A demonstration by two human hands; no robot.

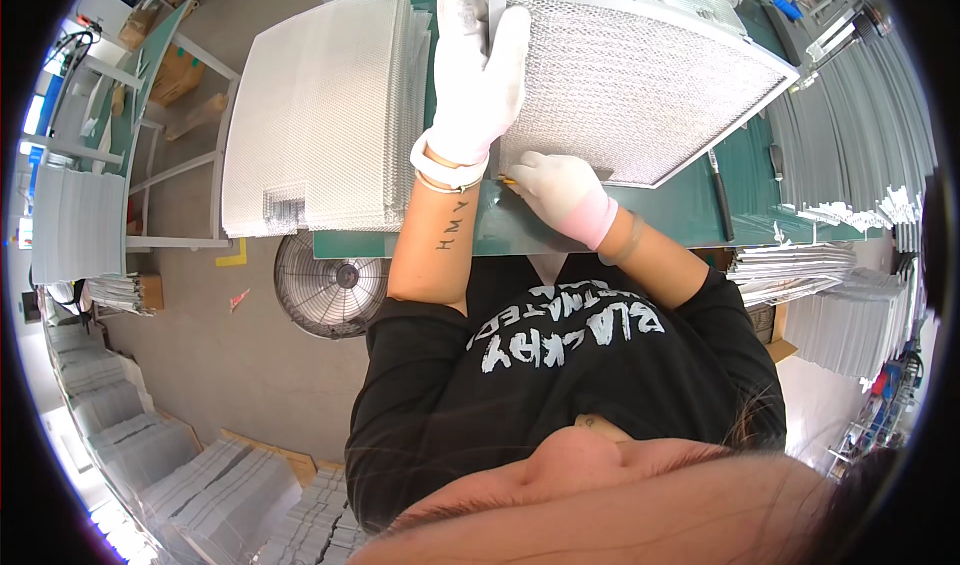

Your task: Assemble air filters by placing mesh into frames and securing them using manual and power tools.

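A pale-framed metal-mesh filter panel [640, 80] slants over the green worktop [690, 215], a small yellow item [508, 181] near its lower-left corner.

Your white-gloved left hand [478, 85] is raised, thumb [512, 43] spread from the fingers [458, 0], above a bare, near-upright left forearm [432, 250]. Your pink-cuffed, white-gloved right hand [562, 193] sits lower, fingers curled, its bare right forearm [655, 255] slanting leftward.

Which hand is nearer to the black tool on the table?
Right: the right hand is left of the black tool; the left hand is farther left, holding the mesh panel.
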